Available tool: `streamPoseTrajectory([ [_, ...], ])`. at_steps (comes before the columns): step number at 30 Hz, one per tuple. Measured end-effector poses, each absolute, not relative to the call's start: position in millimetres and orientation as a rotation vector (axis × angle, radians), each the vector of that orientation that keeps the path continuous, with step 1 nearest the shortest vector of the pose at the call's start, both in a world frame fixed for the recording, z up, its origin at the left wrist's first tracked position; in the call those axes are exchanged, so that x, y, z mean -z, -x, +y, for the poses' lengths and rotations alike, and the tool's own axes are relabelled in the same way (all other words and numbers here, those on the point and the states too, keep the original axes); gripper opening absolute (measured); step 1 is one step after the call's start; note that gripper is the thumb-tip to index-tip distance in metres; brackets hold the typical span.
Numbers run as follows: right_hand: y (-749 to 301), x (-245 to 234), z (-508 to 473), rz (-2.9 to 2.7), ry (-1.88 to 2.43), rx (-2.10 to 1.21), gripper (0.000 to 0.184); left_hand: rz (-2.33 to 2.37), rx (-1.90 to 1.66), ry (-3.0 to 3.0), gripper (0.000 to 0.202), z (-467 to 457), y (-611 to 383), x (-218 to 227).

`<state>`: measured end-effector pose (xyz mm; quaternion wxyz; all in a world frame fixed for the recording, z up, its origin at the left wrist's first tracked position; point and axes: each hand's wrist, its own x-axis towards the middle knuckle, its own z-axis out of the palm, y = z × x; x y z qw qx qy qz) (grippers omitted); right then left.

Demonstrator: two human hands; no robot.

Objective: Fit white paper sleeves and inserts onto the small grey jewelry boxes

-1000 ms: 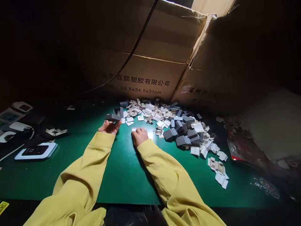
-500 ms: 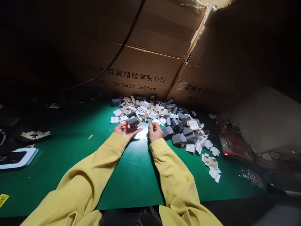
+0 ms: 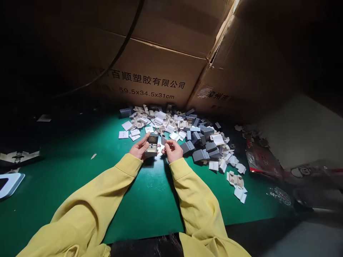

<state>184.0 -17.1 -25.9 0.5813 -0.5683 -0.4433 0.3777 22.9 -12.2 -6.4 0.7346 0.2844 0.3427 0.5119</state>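
My left hand [image 3: 139, 149] grips a small open grey box [image 3: 152, 145] just above the green table [image 3: 80, 178], its inside facing up. Right beside the box, my right hand [image 3: 173, 150] pinches a small pale card [image 3: 163, 141] at the box's right edge. Both sleeves are yellow. Just behind and to the right of my hands spreads a pile of small grey boxes and white cards [image 3: 187, 132].
Large cardboard cartons [image 3: 150, 64] with printed lettering stand along the back of the table. White devices lie at the left edge [image 3: 9, 182]. A red plastic bag [image 3: 264, 160] and a grey bundle lie on the right.
My left hand brought the grey box in from the left and turned it open side up. My right hand lifted a card off the table and moved it to the box.
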Motion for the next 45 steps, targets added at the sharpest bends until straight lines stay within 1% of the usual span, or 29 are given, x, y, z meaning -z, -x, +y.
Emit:
streamPoseTrajectory([
  [5, -189, 20, -16, -1.035, 1.308, -0.978, 0.031, 0.722, -1.239, -0.714, 0.09, -10, -28, 11],
  [7, -190, 18, -17, -1.057, 1.308, -0.965, 0.031, 0.732, -1.208, -0.731, 0.1, -7, -27, 16],
  [8, -191, 16, -18, -1.07, 1.31, -0.943, 0.031, 0.746, -1.183, -0.74, 0.102, -6, -27, 19],
  [10, -191, 10, -21, -1.086, 1.314, -0.852, 0.03, 0.772, -1.146, -0.76, 0.099, -2, -27, 26],
  [13, -192, -3, -28, -1.122, 1.316, -0.641, 0.028, 0.82, -1.154, -0.76, 0.088, 1, -27, 34],
  [17, -189, -12, -37, -1.369, 1.3, -0.46, 0.024, 0.882, -1.147, -0.786, 0.076, -3, -29, 33],
  [21, -179, 3, -38, -1.809, 1.296, -0.455, 0.026, 0.845, -1.16, -0.824, 0.064, -8, -30, 27],
  [25, -175, 18, -36, -2.073, 1.383, -0.366, 0.028, 0.814, -1.181, -0.84, 0.058, -9, -32, 24],
  [37, -172, 19, -34, -2.255, 1.505, -0.191, 0.029, 0.877, -1.141, -0.985, 0.061, -11, -31, 22],
  [42, -171, 10, -38, -2.347, 1.515, -0.11, 0.029, 0.867, -1.088, -1.04, 0.076, -11, -30, 22],
  [45, -173, 5, -39, -2.376, 1.515, -0.156, 0.027, 0.906, -1.085, -1.113, 0.079, -11, -30, 24],
])
